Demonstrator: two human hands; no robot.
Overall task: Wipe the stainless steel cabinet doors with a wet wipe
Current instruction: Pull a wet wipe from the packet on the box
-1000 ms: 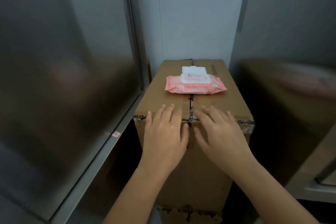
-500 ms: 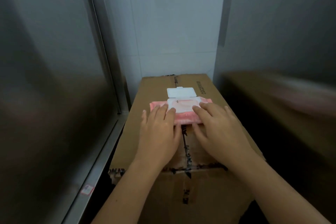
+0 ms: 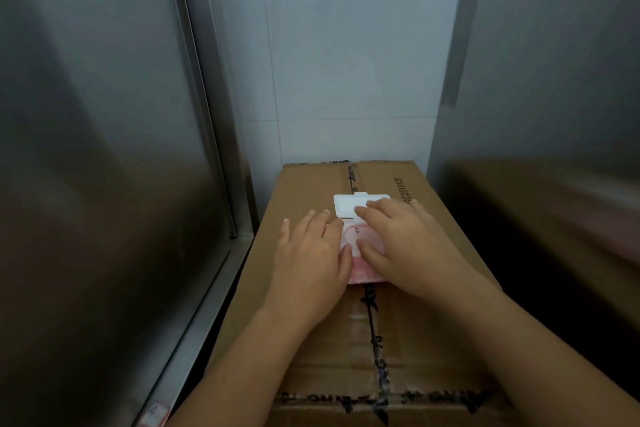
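Advancing right fingers [image 3: 378,211], now on lid [image 3: 345,207]

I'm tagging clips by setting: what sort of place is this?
Probably a commercial kitchen or storeroom corner: stainless steel cabinet doors either side, white tiled wall behind, taped cardboard box between.

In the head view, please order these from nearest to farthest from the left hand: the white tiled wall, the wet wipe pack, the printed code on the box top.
1. wet wipe pack: under the left hand, which rests on it.
2. printed code: on the cardboard box top, far right, beyond the right hand.
3. white tiled wall: behind the box's far edge.
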